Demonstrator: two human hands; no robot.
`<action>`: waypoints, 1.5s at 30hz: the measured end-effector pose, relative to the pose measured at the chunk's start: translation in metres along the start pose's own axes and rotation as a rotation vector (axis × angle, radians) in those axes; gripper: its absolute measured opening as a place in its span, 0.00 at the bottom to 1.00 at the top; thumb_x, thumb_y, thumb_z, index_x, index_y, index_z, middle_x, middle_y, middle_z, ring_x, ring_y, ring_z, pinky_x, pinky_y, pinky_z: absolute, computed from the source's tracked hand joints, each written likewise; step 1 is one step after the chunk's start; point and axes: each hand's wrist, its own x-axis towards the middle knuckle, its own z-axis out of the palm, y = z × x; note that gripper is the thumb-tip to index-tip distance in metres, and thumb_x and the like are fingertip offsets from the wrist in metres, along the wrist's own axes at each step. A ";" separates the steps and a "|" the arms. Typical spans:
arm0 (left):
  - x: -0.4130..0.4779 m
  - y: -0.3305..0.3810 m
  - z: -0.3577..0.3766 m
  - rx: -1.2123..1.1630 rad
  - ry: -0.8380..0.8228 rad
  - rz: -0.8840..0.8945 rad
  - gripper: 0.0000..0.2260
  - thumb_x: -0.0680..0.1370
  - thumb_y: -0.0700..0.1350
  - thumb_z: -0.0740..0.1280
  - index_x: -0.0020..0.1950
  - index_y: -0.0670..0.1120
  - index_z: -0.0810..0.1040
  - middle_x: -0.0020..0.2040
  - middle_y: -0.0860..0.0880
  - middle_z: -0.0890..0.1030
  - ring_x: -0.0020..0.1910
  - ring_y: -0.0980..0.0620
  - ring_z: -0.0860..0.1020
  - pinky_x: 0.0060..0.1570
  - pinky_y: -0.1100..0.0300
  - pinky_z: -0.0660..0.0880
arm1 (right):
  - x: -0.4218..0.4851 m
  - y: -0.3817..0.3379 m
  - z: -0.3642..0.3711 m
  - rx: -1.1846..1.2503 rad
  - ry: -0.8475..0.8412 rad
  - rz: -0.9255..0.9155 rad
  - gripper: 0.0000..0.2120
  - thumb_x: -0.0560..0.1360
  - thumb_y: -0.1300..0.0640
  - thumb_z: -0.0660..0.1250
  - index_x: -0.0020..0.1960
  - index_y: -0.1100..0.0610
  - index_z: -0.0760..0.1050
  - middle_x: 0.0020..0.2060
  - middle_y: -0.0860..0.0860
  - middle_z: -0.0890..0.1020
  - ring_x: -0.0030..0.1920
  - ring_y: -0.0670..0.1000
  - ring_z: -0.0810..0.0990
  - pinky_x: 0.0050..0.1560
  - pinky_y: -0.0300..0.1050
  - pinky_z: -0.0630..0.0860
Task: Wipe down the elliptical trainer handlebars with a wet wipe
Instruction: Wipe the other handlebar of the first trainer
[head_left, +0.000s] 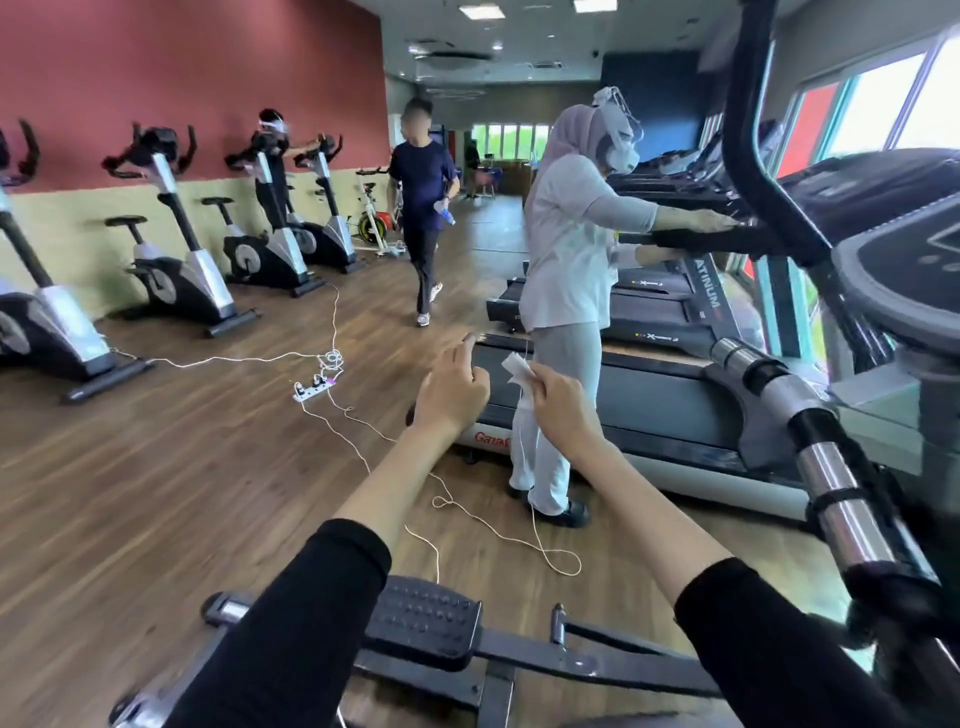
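A: Where is the wet wipe (516, 370)?
B: Pinched in the right hand (563, 402), in mid-air, well apart from the elliptical trainer handlebar (744, 124) at right.
A: The left hand (453, 391)?
B: Just beside the right hand, fingers loosely curled, holding nothing.

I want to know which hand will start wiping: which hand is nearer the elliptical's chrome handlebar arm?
Right. The right hand, pinching the wet wipe, is left of the chrome handlebar arm and apart from it. The left hand is farther left still, beyond the wipe.
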 end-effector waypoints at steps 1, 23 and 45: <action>0.000 -0.001 0.000 0.000 -0.012 0.018 0.24 0.80 0.41 0.55 0.76 0.46 0.61 0.75 0.44 0.63 0.73 0.46 0.62 0.70 0.53 0.59 | -0.005 -0.001 -0.001 -0.008 0.004 0.024 0.15 0.81 0.57 0.52 0.59 0.54 0.76 0.47 0.54 0.82 0.48 0.59 0.78 0.47 0.55 0.76; -0.080 0.061 0.065 -0.053 -0.404 0.407 0.24 0.79 0.42 0.55 0.76 0.43 0.60 0.76 0.45 0.63 0.73 0.46 0.62 0.71 0.51 0.59 | -0.165 0.036 -0.057 -0.352 0.204 0.304 0.14 0.81 0.63 0.55 0.64 0.61 0.73 0.59 0.57 0.77 0.67 0.60 0.68 0.69 0.54 0.61; -0.288 0.144 0.113 -0.086 -0.686 0.751 0.22 0.80 0.43 0.56 0.75 0.41 0.62 0.73 0.44 0.67 0.72 0.46 0.65 0.70 0.52 0.63 | -0.412 0.036 -0.148 -0.689 0.213 0.665 0.21 0.82 0.62 0.53 0.75 0.55 0.60 0.74 0.51 0.64 0.76 0.52 0.56 0.74 0.46 0.51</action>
